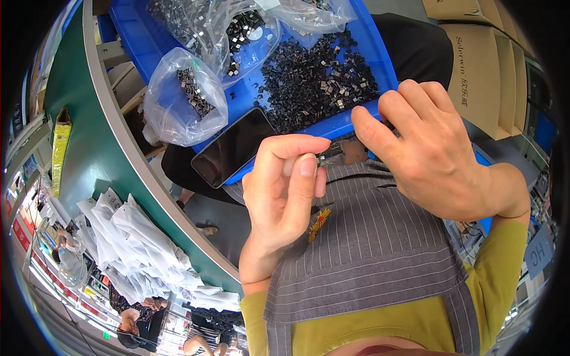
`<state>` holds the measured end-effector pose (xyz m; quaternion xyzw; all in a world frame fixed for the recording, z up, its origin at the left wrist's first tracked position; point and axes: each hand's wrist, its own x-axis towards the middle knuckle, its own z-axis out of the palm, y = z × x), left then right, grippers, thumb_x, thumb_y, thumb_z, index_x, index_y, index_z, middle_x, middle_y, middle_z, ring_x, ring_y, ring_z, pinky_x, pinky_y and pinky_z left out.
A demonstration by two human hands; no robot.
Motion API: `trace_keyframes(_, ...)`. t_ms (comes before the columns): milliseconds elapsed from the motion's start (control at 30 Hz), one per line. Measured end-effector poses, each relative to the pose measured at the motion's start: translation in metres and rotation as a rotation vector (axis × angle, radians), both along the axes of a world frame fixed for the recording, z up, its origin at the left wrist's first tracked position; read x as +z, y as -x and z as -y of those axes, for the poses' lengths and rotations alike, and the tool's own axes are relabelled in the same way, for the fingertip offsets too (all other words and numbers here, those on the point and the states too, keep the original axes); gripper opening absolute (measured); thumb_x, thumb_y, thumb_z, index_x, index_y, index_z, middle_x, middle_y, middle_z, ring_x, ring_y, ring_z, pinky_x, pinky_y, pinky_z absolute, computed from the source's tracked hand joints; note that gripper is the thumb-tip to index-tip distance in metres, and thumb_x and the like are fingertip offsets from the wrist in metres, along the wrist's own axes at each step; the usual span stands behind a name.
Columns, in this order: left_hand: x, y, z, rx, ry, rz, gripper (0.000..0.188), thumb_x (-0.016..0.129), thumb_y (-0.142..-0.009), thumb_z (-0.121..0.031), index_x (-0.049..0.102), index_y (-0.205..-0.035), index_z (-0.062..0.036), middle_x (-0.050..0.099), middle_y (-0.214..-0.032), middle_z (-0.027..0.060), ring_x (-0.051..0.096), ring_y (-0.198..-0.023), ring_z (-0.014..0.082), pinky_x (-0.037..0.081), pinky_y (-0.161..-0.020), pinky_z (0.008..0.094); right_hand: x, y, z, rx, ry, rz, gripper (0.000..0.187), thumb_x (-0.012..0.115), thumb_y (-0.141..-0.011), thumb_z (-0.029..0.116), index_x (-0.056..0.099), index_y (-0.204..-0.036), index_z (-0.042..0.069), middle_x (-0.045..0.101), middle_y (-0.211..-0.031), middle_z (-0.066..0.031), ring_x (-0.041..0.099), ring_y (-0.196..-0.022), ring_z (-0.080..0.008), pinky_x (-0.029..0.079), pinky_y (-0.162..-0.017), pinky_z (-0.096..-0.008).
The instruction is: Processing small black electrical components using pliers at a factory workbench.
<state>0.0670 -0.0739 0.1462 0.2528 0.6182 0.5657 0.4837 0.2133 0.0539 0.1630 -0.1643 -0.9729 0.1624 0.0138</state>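
My left hand (282, 193) is raised in front of the striped apron, its fingers curled and the thumb close to the index finger. A tiny dark bit shows by those fingertips, too small to name. To the right, my right hand (421, 148) is closed at the near corner of the blue tray (332, 126), its back up and its fingertips mostly hidden. Inside the tray lies a heap of small black parts (297, 83), some with metal pieces. A black phone (231, 148) rests along the tray's near left edge.
Clear plastic bags (184, 101) of small parts sit in the tray's left and far portions. At left is a green table (98, 154) with white bags (142, 237) and a yellow-wrapped strip (61, 151). Cardboard boxes (484, 83) stand at right. Other people are at lower left.
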Motion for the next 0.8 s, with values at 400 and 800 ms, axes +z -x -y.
trace_keyframes(400,-0.0018,0.0004,-0.0012,-0.025,0.004,-0.016,0.016,0.048,-0.096,-0.01,0.054,-0.101,0.0041,0.043,-0.058,-0.0043,0.038,-0.046,0.0017,0.027,-0.043,0.0153,-0.0048,0.001,0.0019,-0.008,-0.064,0.025,0.032,0.059,-0.069,0.008,0.058,-0.1,0.001,0.046,-0.079,-0.0073,0.048,-0.076,-0.0236,0.04,-0.072,-0.0348)
trace_keyframes(800,-0.0033,0.0025,0.0004,-0.07,0.019,-0.041,0.015,0.047,-0.096,-0.009,0.054,-0.101,0.0037,0.045,-0.059,-0.0037,0.038,-0.047,0.0016,0.026,-0.042,0.0155,-0.0063,-0.0018,0.0061,0.008,-0.018,0.046,0.03,0.058,-0.069,0.006,0.056,-0.099,0.0,0.044,-0.077,-0.0076,0.046,-0.073,-0.0223,0.038,-0.068,-0.0337)
